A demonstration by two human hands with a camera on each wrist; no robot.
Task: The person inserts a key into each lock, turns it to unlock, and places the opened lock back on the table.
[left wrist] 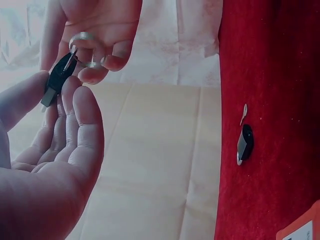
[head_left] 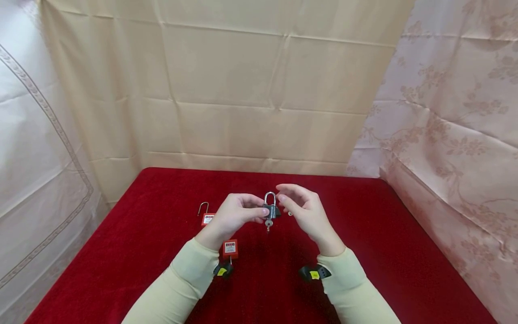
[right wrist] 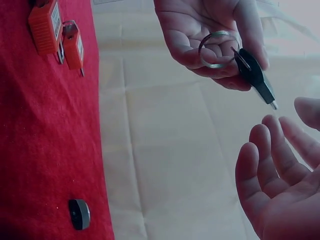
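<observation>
My left hand [head_left: 242,210] pinches a small black padlock [head_left: 269,211] between thumb and fingers, its silver shackle standing upward. A key [head_left: 269,222] sticks out of the underside of the lock. From that key hangs a metal ring [right wrist: 218,49], seen larger in the wrist views. Close by on the other side is my right hand [head_left: 301,206], its fingers loosely bent with nothing between them. In the right wrist view, a small gap parts the right fingertips [right wrist: 270,120] from the lock.
One red padlock [head_left: 208,218] with a raised shackle lies left of my left hand. Another red padlock [head_left: 230,249] is beside the left wrist. A small black and silver thing [left wrist: 245,142] lies farther off on the red cloth [head_left: 384,252]. Curtains [head_left: 243,90] hang behind.
</observation>
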